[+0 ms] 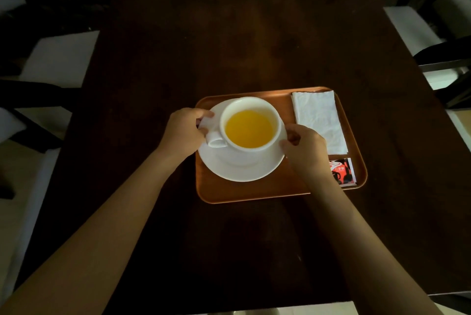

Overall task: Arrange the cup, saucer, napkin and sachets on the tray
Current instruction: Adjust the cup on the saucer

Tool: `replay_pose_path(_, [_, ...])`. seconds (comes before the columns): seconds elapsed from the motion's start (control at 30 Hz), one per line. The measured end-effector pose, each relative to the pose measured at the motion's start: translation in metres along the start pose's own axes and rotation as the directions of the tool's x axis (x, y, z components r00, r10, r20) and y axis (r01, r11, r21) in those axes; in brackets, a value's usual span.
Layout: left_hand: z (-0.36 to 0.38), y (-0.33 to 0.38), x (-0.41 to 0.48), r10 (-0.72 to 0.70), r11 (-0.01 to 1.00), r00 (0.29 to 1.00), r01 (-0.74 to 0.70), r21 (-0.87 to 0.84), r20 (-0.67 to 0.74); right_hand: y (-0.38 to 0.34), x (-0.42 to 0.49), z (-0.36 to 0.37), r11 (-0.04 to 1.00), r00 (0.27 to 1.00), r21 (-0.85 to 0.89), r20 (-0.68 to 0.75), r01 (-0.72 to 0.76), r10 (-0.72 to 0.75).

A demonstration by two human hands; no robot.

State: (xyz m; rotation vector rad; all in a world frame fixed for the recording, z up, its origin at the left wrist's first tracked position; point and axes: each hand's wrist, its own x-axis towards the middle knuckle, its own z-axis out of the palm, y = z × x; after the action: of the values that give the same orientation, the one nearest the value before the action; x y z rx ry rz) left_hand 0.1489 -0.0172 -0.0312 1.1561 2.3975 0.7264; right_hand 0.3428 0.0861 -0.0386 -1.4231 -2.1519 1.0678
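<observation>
2 bare forearms reach from the near edge across the dark table (254, 46) toward the brown tray (254, 191). The left hand (183, 131) curls over the left rim of the white saucer (239, 169), fingers pinching it next to the cup's handle. The right hand (305, 149) grips the saucer's right rim, thumb on top, wrist lying over the tray's near right part. The saucer sits on the left half of the tray; whether it is lifted or resting, I cannot tell. On it stands the white cup (251, 123), upright, filled with yellow-orange liquid, handle pointing near-left. At the near right corner lie the sachets (344, 174), red and black, partly hidden by the right wrist. Farther, along the right side, lies the folded white napkin (319, 120).
</observation>
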Motion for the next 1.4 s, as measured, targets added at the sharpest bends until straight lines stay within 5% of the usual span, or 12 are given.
replay_pose_path(0.3, [-0.001,0.002,-0.005,0.008,1.0,1.0,-0.008,0.017,0.002,0.0,-0.002,-0.003,0.999,1.0,-0.052,0.027,0.0,0.001])
replay_pose_path(0.43, [-0.011,-0.002,-0.015,0.096,0.993,0.992,-0.089,0.078,-0.085,-0.002,-0.001,-0.009,0.953,0.983,-0.242,0.01,0.182,-0.185])
replay_pose_path(0.63, [-0.017,-0.008,-0.038,0.115,0.98,0.99,-0.098,-0.174,0.085,-0.004,0.008,-0.016,0.961,0.888,0.112,0.368,0.252,-0.275])
replay_pose_path(0.97, [-0.014,-0.012,-0.041,0.16,0.981,0.986,-0.154,-0.119,0.042,0.002,0.0,-0.006,0.963,0.917,0.14,0.301,0.229,-0.261])
replay_pose_path(1.4, [-0.028,0.003,-0.048,0.016,0.996,1.0,-0.014,-0.094,0.013,0.007,-0.007,-0.011,0.968,0.925,0.136,0.292,0.21,-0.242])
